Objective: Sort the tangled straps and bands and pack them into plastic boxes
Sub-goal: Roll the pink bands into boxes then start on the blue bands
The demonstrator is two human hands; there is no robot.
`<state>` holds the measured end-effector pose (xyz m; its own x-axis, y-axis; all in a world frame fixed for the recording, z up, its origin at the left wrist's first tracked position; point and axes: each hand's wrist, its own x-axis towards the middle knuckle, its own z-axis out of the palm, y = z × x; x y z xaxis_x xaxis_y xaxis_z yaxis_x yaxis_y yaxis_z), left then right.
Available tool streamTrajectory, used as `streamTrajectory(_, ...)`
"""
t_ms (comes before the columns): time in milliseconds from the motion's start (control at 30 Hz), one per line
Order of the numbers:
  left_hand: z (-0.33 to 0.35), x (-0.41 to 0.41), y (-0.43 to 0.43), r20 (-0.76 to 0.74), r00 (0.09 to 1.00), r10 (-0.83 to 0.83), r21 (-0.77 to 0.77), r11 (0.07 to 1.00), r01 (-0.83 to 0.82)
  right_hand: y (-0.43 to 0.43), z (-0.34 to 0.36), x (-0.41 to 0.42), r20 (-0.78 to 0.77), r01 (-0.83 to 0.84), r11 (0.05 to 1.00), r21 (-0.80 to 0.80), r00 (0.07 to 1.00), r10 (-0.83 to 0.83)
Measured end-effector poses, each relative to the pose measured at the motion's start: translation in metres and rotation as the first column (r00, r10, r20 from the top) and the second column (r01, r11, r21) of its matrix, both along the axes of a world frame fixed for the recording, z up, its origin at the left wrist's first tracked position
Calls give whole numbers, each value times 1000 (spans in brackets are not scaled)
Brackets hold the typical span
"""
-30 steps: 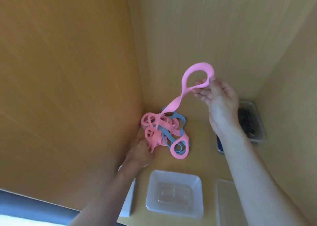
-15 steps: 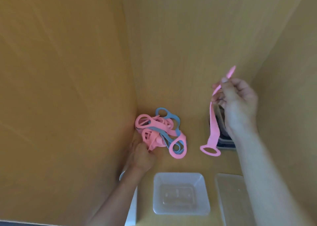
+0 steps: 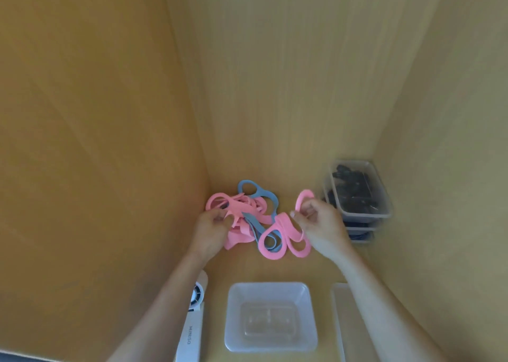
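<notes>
A tangle of pink bands mixed with a blue band lies in the back left corner of the wooden surface. My left hand grips pink bands at the left side of the tangle. My right hand holds a separate pink band, folded into loops, right beside the tangle; one loop sticks up above the fingers and two hang below. An empty clear plastic box sits in front of me.
Stacked clear boxes holding dark items stand at the back right against the wall. A clear lid lies right of the empty box. A white MINISO fan lies at the left. Wooden walls enclose three sides.
My right hand has come down from mid-air to the surface beside the tangle, and the pink band that hung straight from it is now gathered into loops. My left hand shifted up onto the tangle.
</notes>
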<state>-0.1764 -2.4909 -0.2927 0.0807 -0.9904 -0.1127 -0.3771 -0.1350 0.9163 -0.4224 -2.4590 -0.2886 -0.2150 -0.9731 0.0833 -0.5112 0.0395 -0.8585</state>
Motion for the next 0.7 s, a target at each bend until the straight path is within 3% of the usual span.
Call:
streamTrajectory(100, 11, -4, -7, -26, 1000, -8, 5, 1000, 8, 3, -31, -3, -66, -29, 992, 126, 997, 37)
streamTrajectory(333, 56, -7, -30, -49, 999, -17, -32, 999, 15, 7, -73, -8, -18, -15, 970, 243, 1000, 20)
streamTrajectory(700, 104, -24, -39, -99, 992, -79, -156, 986, 63, 1, -76, -18, -99, -3, 967, 253, 995, 29)
